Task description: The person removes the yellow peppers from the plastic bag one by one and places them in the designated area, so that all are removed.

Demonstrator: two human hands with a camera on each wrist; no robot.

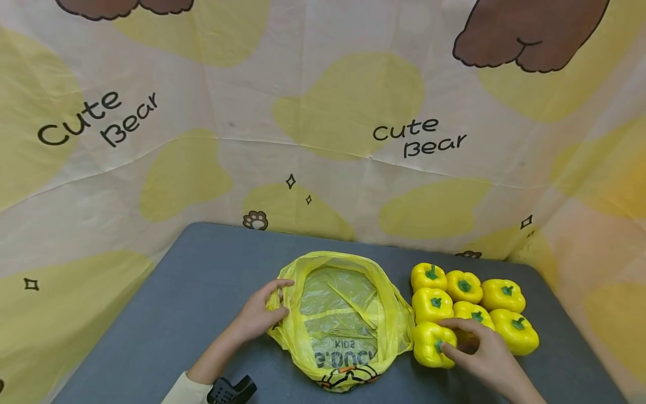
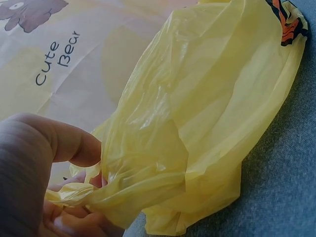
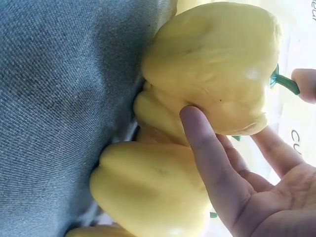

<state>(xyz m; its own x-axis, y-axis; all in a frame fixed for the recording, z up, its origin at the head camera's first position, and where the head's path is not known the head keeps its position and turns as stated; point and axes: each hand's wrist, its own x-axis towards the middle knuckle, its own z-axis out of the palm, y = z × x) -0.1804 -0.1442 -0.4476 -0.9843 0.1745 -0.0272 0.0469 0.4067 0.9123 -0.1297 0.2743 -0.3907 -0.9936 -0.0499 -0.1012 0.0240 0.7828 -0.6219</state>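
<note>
A yellow plastic bag [image 1: 395, 314] stands with its mouth spread wide on the table, printed letters showing inside. My left hand [image 1: 259, 314] holds the left side of its rim; in the left wrist view, thumb and fingers [image 2: 79, 145] hold a gathered bit of the plastic. On the right, my right hand [image 1: 484, 353] grips the nearest yellow bell pepper [image 1: 429, 348], one digit by its green stem and another against its side in the right wrist view. Several more yellow bell peppers [image 1: 504, 295] sit grouped behind and beside it.
A grey table [image 1: 202, 280] bears everything. Behind it hangs a cloth [image 1: 343, 106] with yellow blotches and bear prints. A black device [image 1: 232, 390] is strapped at my left wrist. The bag's right side lies close against the peppers.
</note>
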